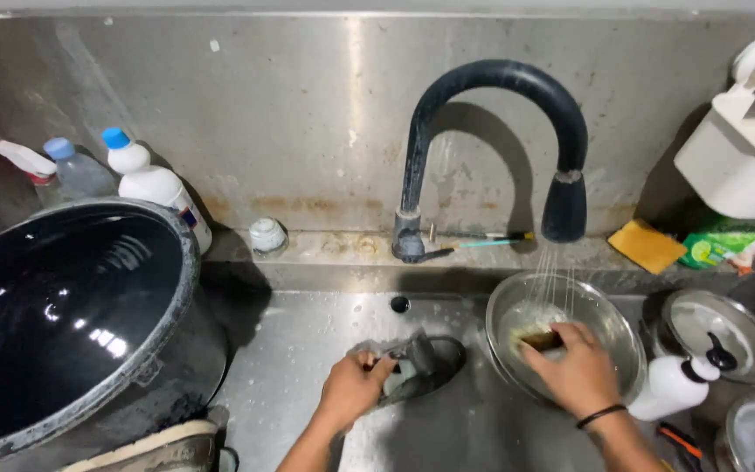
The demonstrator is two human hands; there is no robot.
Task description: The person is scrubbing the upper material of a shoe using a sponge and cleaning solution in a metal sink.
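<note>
Head view: my left hand (353, 386) has its fingers clamped on a dark shoe (421, 367) lying in the sink (308, 350); my right hand (577, 363) pinches a scrub sponge (542, 339) inside the steel bowl (609, 328) under the running tap (563, 205). Wet soap could let the shoe slip, and spray may splash out. The big black pot (72, 315) crowds my left; a white bottle (675, 385) and a lid (720, 334) hem in my right.

From my remote seat I saw only two bare forearms and hands at the near edge of the view. The left hand (353, 385) wore nothing: no ring, no watch, no sleeve. The right hand (577, 367) was bare too, but a thin black band circled its wrist. No sleeves reached into view on either arm.
</note>
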